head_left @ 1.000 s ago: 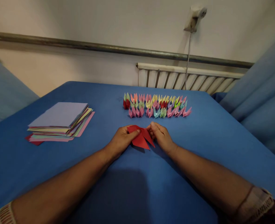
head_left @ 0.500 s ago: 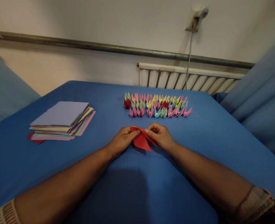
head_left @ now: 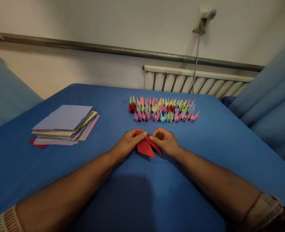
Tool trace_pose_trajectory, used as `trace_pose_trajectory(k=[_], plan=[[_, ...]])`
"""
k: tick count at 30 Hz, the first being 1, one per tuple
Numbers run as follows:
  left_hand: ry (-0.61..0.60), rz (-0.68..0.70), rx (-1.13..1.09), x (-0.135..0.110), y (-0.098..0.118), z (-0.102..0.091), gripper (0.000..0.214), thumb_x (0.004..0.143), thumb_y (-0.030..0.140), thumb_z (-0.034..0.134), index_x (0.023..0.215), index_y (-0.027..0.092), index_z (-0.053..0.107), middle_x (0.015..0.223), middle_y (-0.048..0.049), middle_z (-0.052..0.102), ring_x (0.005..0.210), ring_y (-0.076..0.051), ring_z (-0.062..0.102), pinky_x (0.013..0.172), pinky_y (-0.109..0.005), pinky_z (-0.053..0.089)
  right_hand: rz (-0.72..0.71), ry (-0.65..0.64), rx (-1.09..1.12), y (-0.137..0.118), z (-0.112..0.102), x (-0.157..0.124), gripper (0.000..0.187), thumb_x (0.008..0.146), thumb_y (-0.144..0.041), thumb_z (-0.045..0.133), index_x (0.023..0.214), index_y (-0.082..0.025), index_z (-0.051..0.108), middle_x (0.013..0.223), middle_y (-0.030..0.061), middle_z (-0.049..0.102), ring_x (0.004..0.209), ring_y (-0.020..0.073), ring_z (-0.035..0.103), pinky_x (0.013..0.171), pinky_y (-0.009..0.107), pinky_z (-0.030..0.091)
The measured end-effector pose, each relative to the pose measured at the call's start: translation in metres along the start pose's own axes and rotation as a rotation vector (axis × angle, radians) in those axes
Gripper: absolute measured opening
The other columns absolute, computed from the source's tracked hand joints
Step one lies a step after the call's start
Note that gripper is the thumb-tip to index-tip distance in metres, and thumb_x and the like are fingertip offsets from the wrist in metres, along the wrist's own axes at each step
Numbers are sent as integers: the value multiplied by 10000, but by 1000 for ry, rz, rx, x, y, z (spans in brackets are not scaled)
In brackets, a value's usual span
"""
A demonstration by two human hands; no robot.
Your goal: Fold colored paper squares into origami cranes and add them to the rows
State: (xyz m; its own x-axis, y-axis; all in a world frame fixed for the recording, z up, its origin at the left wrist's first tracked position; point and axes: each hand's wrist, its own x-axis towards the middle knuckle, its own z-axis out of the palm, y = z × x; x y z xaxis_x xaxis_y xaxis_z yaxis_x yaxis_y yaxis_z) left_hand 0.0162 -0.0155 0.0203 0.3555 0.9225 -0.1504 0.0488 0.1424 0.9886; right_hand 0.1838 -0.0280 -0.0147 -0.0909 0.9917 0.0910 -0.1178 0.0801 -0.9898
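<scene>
Nearer me than the paper cranes point(head_left: 163, 109), the right hand point(head_left: 166, 142) now pinches the red paper point(head_left: 146, 149); with the left hand point(head_left: 127, 144) gripping too, I judge it steadied.

Centre of the frame: the right hand point(head_left: 167, 142) has lowered its thumb, raised a second ago, onto the upper right of the folded red origami paper point(head_left: 145, 149). The left hand point(head_left: 128, 144) has slid its thumb slightly farther across the paper.
</scene>
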Motion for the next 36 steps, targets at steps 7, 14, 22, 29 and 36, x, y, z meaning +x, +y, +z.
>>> trace_pose_trajectory(k=[7, 14, 22, 29, 36], plan=[[93, -20, -63, 5, -4, -4, 293, 734, 446, 707, 751, 156, 666, 700, -20, 667, 608, -123, 568, 623, -246, 455, 52, -10, 16, -3, 0, 1, 365, 633, -492, 766, 685, -188, 571, 577, -51, 559, 507, 78, 470, 500, 225, 380], [69, -27, -43, 2, 1, -3, 306, 630, 386, 805, 826, 175, 701, 787, -41, 713, 672, -167, 629, 638, -281, 508, 71, -18, 42, -2, 1, 1, 408, 585, -527, 788, 671, -192, 570, 562, -48, 568, 495, 76, 469, 460, 210, 365], [330, 39, -182, 13, 1, -13, 358, 584, 352, 833, 815, 133, 669, 718, -21, 682, 604, -123, 590, 569, -233, 459, 75, -103, 10, -3, -2, 2, 341, 613, -447, 787, 672, -189, 571, 557, -57, 575, 479, 79, 502, 487, 223, 417], [349, 79, -194, 15, 0, -16, 365, 593, 369, 824, 812, 129, 659, 724, -19, 680, 610, -121, 593, 585, -240, 458, 59, -137, -29, -6, -5, -1, 286, 649, -414, 763, 738, -187, 614, 654, -28, 635, 554, 103, 567, 545, 241, 468], [310, 80, -97, 12, -1, -12, 355, 606, 376, 815, 837, 142, 680, 769, -29, 702, 647, -138, 623, 630, -267, 496, 68, -99, -67, -4, -5, -1, 345, 768, -517, 647, 709, -180, 597, 612, -15, 626, 484, 94, 543, 480, 224, 407]])
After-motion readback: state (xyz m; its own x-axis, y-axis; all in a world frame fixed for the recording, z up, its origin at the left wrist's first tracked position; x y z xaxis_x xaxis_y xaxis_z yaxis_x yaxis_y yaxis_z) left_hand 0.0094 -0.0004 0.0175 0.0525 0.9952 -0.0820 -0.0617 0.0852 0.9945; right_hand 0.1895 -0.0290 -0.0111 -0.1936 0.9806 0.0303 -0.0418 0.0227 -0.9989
